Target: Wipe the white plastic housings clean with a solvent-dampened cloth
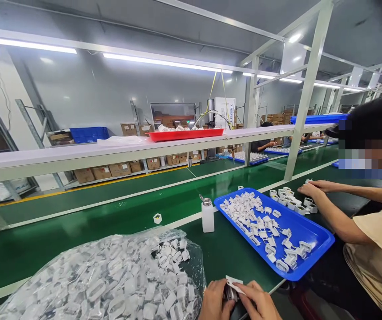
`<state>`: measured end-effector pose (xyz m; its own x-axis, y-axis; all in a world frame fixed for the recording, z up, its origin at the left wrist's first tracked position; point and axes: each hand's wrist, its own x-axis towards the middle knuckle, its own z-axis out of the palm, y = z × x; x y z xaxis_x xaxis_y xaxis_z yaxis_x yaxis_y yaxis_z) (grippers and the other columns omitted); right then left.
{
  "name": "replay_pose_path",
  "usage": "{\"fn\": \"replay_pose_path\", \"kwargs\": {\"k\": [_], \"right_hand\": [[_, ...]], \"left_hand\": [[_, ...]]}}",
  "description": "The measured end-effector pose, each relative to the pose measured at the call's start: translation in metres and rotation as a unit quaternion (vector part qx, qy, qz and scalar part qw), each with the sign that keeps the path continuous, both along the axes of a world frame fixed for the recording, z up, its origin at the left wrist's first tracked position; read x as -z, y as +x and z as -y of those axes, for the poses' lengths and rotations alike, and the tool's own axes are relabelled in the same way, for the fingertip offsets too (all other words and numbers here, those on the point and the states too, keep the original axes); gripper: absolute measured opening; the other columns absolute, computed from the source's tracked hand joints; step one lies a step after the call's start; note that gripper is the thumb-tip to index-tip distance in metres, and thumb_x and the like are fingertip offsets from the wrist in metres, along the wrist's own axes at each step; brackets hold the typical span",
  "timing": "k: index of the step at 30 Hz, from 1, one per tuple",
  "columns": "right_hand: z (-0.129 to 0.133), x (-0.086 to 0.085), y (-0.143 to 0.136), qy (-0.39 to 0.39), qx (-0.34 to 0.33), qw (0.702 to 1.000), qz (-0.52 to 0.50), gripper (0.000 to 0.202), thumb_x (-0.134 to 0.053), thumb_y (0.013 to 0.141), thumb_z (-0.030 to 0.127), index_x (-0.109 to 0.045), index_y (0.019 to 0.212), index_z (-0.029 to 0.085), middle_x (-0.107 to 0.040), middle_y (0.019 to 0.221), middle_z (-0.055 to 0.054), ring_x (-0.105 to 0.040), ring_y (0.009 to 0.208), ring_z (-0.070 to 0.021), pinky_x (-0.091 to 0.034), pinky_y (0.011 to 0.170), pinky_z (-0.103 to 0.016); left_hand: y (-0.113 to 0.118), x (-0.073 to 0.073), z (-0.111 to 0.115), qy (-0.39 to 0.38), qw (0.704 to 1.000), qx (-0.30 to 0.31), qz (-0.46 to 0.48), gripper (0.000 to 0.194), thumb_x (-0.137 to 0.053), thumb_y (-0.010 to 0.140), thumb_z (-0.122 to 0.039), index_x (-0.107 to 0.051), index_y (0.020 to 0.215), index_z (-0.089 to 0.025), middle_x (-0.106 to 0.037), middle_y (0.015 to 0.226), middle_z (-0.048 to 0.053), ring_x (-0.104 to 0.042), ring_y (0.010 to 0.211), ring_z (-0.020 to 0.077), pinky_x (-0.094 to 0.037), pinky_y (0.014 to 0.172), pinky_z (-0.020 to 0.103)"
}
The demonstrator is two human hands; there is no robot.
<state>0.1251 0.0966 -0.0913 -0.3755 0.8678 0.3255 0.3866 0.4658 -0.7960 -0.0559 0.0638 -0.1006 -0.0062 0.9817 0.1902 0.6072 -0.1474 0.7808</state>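
At the bottom edge my left hand (213,300) and my right hand (259,301) meet over a small part (230,293), dark with a white piece (234,284) on top. Both hands grip it together. To their left lies a large clear plastic bag (110,278) full of several white plastic parts. A blue tray (306,229) with several white plug parts sits to the right on the green conveyor belt (110,213).
A small white bottle (207,215) with a metal cap stands beside the blue tray. One loose white part (157,218) lies on the belt. A co-worker sits at right, hands (311,190) among white parts. Overhead runs a shelf with a red tray (184,134).
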Motion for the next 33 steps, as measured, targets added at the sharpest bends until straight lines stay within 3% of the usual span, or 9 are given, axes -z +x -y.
{"fn": "replay_pose_path", "kwargs": {"k": [5, 7, 10, 13, 16, 22, 27, 30, 33], "right_hand": [[-0.022, -0.053, 0.006, -0.077, -0.002, 0.996, -0.054, 0.041, -0.067, 0.087, 0.054, -0.081, 0.072, 0.018, -0.073, 0.068, -0.003, -0.067, 0.068, -0.0227, -0.051, 0.063, -0.028], [-0.025, -0.074, 0.004, -0.092, 0.025, 0.991, -0.093, 0.040, -0.067, 0.087, 0.054, -0.081, 0.082, 0.017, -0.075, 0.075, -0.003, -0.068, 0.078, -0.0242, -0.053, 0.072, -0.029], [-0.005, -0.089, -0.012, -0.093, 0.129, 0.974, -0.161, 0.045, -0.056, 0.095, 0.056, -0.079, 0.103, 0.018, -0.077, 0.096, -0.006, -0.067, 0.098, -0.0264, -0.052, 0.089, -0.032], [0.040, -0.086, -0.039, -0.094, 0.163, 0.956, -0.224, 0.045, -0.059, 0.094, 0.055, -0.077, 0.115, 0.019, -0.077, 0.107, -0.008, -0.068, 0.097, -0.0257, -0.055, 0.086, -0.031], [0.082, -0.076, -0.060, -0.118, 0.050, 0.961, -0.244, 0.045, -0.064, 0.092, 0.053, -0.077, 0.120, 0.021, -0.076, 0.116, -0.010, -0.072, 0.101, -0.0283, -0.060, 0.077, -0.029], [0.106, -0.069, -0.074, -0.204, 0.033, 0.944, -0.258, 0.047, -0.068, 0.089, 0.055, -0.077, 0.120, 0.021, -0.078, 0.114, -0.010, -0.072, 0.111, -0.0295, -0.059, 0.092, -0.030], [0.106, -0.077, -0.077, -0.182, 0.032, 0.946, -0.265, 0.040, -0.073, 0.086, 0.050, -0.081, 0.113, 0.022, -0.081, 0.102, -0.007, -0.077, 0.087, -0.0236, -0.061, 0.077, -0.022], [0.101, -0.069, -0.081, -0.217, 0.038, 0.929, -0.298, 0.040, -0.074, 0.085, 0.050, -0.081, 0.110, 0.021, -0.080, 0.103, -0.008, -0.075, 0.092, -0.0258, -0.061, 0.077, -0.025], [0.095, -0.058, -0.083, -0.206, 0.089, 0.909, -0.352, 0.040, -0.069, 0.090, 0.047, -0.077, 0.116, 0.019, -0.079, 0.104, -0.010, -0.073, 0.087, -0.0267, -0.060, 0.064, -0.028]], "left_hand": [[0.008, -0.019, 0.015, 0.033, 0.991, -0.023, 0.130, 0.050, -0.062, 0.082, -0.021, -0.067, 0.132, -0.020, -0.074, 0.116, 0.012, -0.068, 0.100, 0.0247, -0.055, 0.093, 0.036], [0.014, -0.032, 0.024, 0.065, 0.968, -0.049, 0.238, 0.042, -0.063, 0.087, -0.030, -0.070, 0.127, -0.019, -0.073, 0.117, 0.013, -0.070, 0.100, 0.0240, -0.057, 0.089, 0.035], [0.019, -0.053, 0.043, 0.083, 0.890, -0.109, 0.435, 0.041, -0.076, 0.083, -0.041, -0.075, 0.117, -0.018, -0.076, 0.113, 0.013, -0.073, 0.100, 0.0249, -0.061, 0.087, 0.034], [0.019, -0.069, 0.065, 0.088, 0.811, -0.151, 0.558, 0.047, -0.088, 0.071, -0.043, -0.078, 0.109, -0.017, -0.081, 0.101, 0.012, -0.077, 0.087, 0.0239, -0.063, 0.081, 0.032], [0.017, -0.076, 0.083, 0.119, 0.777, -0.177, 0.592, 0.044, -0.095, 0.062, -0.039, -0.082, 0.099, -0.019, -0.081, 0.094, 0.009, -0.077, 0.083, 0.0224, -0.064, 0.076, 0.028], [0.011, -0.076, 0.096, 0.230, 0.815, -0.268, 0.460, 0.033, -0.095, 0.062, -0.034, -0.084, 0.091, -0.023, -0.078, 0.088, 0.005, -0.073, 0.079, 0.0191, -0.061, 0.069, 0.023], [0.007, -0.076, 0.095, 0.247, 0.833, -0.298, 0.395, 0.025, -0.093, 0.065, -0.033, -0.084, 0.086, -0.024, -0.078, 0.083, 0.004, -0.070, 0.075, 0.0168, -0.056, 0.068, 0.021], [0.008, -0.079, 0.094, 0.206, 0.816, -0.309, 0.442, 0.032, -0.096, 0.059, -0.036, -0.083, 0.085, -0.022, -0.079, 0.081, 0.005, -0.070, 0.072, 0.0166, -0.056, 0.067, 0.020], [0.009, -0.085, 0.092, 0.130, 0.762, -0.283, 0.568, 0.040, -0.098, 0.055, -0.042, -0.081, 0.082, -0.018, -0.075, 0.065, 0.004, -0.066, 0.056, 0.0132, -0.053, 0.054, 0.018]]}}
